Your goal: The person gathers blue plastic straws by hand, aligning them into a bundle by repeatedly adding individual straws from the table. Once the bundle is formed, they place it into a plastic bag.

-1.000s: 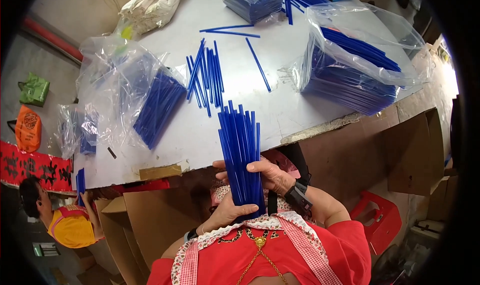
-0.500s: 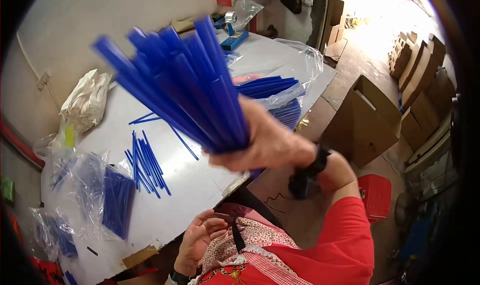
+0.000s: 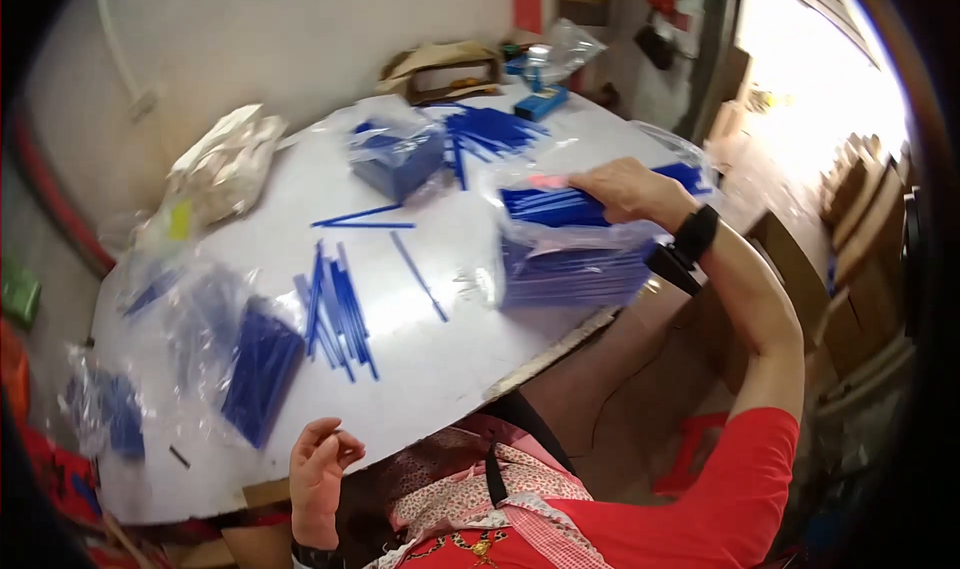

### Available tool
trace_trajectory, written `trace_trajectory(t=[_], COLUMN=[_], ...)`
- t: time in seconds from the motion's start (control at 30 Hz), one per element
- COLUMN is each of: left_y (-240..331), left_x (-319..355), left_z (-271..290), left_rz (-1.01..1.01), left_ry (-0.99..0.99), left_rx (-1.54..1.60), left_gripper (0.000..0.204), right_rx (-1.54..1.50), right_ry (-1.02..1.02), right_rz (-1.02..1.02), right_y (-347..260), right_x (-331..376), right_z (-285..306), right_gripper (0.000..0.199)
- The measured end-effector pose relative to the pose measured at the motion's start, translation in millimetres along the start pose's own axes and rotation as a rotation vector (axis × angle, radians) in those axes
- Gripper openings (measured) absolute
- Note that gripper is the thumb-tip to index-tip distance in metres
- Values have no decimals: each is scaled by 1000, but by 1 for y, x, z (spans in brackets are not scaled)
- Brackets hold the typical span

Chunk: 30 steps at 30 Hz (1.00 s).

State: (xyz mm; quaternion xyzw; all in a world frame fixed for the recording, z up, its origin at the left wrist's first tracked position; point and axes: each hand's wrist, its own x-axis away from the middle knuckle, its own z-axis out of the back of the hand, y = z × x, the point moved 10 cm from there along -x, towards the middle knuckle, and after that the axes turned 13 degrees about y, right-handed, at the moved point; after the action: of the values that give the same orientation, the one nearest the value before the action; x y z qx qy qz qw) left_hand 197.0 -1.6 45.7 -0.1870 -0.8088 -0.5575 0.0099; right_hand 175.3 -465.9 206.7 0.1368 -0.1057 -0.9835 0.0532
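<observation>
My right hand [image 3: 632,191] is closed over a bundle of blue plastic straws [image 3: 553,206] at the right of the table. The bundle lies across the top of a clear bag of blue straws [image 3: 575,274]; its far end pokes out beyond my wrist. Low at the front edge, my left hand [image 3: 322,467] is raised with its fingers loosely bent and a little apart, and no object shows in it. Several loose blue straws [image 3: 340,309] are scattered on the white table [image 3: 430,369] between my hands.
Clear bags with blue straws stand at the left [image 3: 262,369] and back [image 3: 400,164]. More straws [image 3: 490,129] lie in a heap behind. A crumpled whitish bag [image 3: 225,164], a brown paper bag [image 3: 440,72] and a small blue device [image 3: 541,102] line the wall. Cardboard boxes [image 3: 785,259] stand right.
My right hand has carried the straw bundle from high in front of me down to the bag at the right. My left hand has shifted left. The view has turned.
</observation>
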Motion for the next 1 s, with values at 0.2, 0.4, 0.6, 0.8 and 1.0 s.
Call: trace_trajectory(t=[0.2, 0.4, 0.6, 0.8, 1.0], left_y=[175, 314, 185, 95, 92], left_x=[14, -11, -192, -259, -278], left_z=[38, 90, 173, 298, 290], left_rz=[-668, -1157, -128, 122, -369], left_ry=[357, 681, 102, 46, 155], left_rx=[-344, -1109, -1485, -792, -1706], left_gripper=[21, 21, 31, 31, 90], right_rx=[-426, -397, -222, -203, -268], right_ry=[-37, 216, 475, 473, 179], right_rz=[-208, -155, -229, -379, -458], right_y=[22, 15, -18, 6, 2], right_x=[14, 7, 60, 72, 109], right_z=[-13, 15, 84, 76, 27], right_gripper=[84, 65, 40, 35, 35])
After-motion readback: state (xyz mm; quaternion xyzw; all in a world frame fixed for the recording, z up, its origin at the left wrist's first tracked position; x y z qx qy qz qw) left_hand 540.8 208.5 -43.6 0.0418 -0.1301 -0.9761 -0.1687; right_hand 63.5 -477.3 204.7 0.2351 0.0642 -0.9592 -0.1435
